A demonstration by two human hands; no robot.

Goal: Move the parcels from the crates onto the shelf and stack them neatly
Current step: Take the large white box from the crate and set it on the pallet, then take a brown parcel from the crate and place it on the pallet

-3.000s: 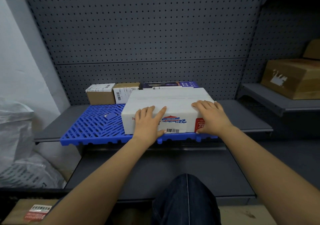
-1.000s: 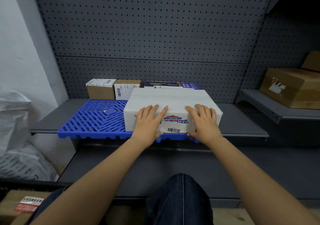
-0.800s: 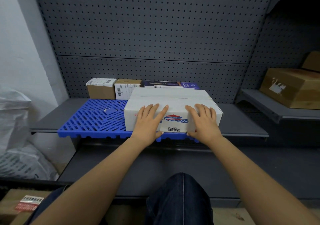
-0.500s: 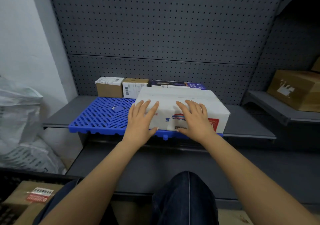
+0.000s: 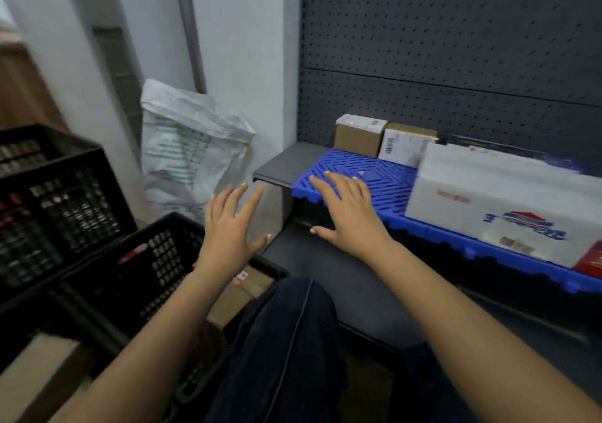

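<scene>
A large white parcel (image 5: 501,201) with a red and blue logo lies on the blue plastic mat (image 5: 374,178) on the grey shelf (image 5: 286,162). Two small parcels, a brown one (image 5: 356,137) and a labelled one (image 5: 404,146), stand behind it against the pegboard. My left hand (image 5: 233,224) hangs in the air with spread fingers, over the near black crate (image 5: 136,269). My right hand (image 5: 348,212) is also spread and holds nothing, in front of the mat's left corner. A brown parcel (image 5: 234,295) lies in the crate below my left wrist.
A second, taller black crate (image 5: 49,201) stands at the left. A white woven sack (image 5: 192,149) leans on the wall between crates and shelf. A lower grey shelf (image 5: 358,289) runs under the mat. My knee in dark jeans (image 5: 286,341) is at the bottom centre.
Both hands have let go of the white parcel and swung left, away from it. My view has turned left, so the crates and sack now show.
</scene>
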